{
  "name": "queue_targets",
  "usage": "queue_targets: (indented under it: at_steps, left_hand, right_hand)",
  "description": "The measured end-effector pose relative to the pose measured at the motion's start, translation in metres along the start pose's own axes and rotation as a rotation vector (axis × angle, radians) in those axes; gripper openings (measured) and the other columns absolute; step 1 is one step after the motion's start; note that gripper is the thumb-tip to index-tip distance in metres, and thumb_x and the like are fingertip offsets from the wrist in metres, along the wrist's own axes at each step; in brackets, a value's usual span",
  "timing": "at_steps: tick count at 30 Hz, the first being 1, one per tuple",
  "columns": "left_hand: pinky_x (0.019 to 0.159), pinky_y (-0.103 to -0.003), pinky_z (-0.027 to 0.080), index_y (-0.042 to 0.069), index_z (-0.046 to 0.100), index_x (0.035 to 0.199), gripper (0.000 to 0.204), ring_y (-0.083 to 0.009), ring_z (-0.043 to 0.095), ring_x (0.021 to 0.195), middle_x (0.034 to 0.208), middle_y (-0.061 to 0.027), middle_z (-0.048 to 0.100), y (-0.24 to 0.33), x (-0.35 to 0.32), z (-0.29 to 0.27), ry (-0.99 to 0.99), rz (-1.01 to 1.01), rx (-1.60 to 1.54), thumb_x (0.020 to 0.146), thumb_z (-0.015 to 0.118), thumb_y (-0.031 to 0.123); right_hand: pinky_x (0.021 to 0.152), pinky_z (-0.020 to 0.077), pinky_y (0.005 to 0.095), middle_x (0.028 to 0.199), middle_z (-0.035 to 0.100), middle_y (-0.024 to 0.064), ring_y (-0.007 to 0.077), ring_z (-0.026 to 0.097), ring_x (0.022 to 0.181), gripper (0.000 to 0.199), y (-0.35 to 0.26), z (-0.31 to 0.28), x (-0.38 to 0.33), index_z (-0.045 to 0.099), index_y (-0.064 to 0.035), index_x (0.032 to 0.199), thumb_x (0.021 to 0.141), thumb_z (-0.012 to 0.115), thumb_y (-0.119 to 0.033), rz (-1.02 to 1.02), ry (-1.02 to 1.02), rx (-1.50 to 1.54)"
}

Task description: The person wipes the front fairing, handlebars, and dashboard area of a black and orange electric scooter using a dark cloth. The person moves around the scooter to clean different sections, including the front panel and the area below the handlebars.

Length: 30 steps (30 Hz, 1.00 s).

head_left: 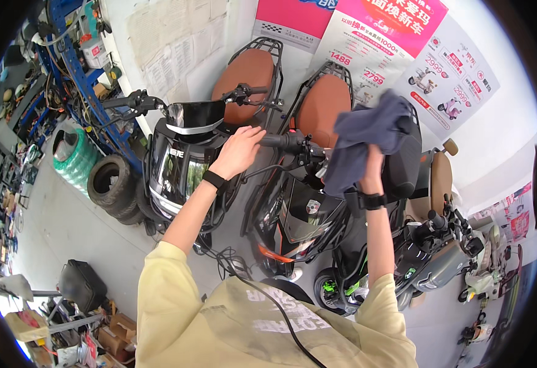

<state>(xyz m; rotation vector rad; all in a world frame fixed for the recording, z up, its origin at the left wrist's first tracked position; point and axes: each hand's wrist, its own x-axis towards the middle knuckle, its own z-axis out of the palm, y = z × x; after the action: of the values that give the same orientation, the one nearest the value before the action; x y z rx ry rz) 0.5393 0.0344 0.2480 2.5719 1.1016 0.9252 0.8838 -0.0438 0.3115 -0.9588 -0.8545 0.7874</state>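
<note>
My left hand point(239, 151) lies over the outer end of the black handlebar grip point(273, 140) on the middle scooter, its fingers bent across it and the thumb hidden. A dark blue-grey cloth point(363, 132) hangs bunched in my right hand point(374, 167), blurred by motion, above the right side of the same handlebar. The cloth covers most of those fingers and that end of the bar. Below the bar is the scooter's glossy black front panel point(308, 211) with a small badge. Behind it sits the brown saddle point(319, 107).
A second black scooter point(179, 162) with a brown seat stands close on the left. More scooters point(428, 257) crowd the right. Tires point(112, 184) are stacked by a blue rack point(75, 67). A dark cable point(274, 300) crosses my shirt. Posters point(373, 55) cover the wall behind.
</note>
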Motion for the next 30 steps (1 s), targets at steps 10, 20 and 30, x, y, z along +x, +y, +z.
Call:
queue_targets:
  at_steps: [10,20,30]
  left_hand:
    - [0.101,-0.044,0.051,0.000,0.072,0.105,0.028,-0.0365,0.062,0.115,0.113,-0.0174,0.070,-0.019,0.007,0.008,0.014,-0.060,-0.048,0.081,0.059,-0.003]
    - [0.099,-0.045,0.051,-0.002,0.071,0.104,0.027,-0.0380,0.062,0.113,0.108,-0.0188,0.071,-0.027,0.008,0.012,0.017,-0.024,-0.023,0.081,0.057,-0.004]
    - [0.094,-0.045,0.056,0.010,0.072,0.121,0.036,-0.0355,0.064,0.106,0.114,-0.0131,0.074,-0.002,0.006,-0.013,-0.006,-0.100,-0.160,0.087,0.061,0.004]
  right_hand:
    - [0.098,0.0538,0.0492,0.124,0.064,0.0183,0.0412,0.062,0.114,0.077,0.075,0.098,0.025,0.063,-0.0026,0.126,0.064,0.084,-0.043,-0.359,-0.872,-1.322]
    - [0.094,0.0559,0.0454,0.109,0.075,0.0201,0.0377,0.071,0.106,0.069,0.060,0.113,0.050,0.070,-0.0085,0.116,0.061,0.085,-0.048,0.020,-0.975,-1.299]
    - [0.104,0.0457,0.0489,0.119,0.067,0.0192,0.0358,0.059,0.121,0.054,0.090,0.083,-0.024,0.064,0.0033,0.108,0.069,0.084,-0.030,-0.928,-0.571,-1.169]
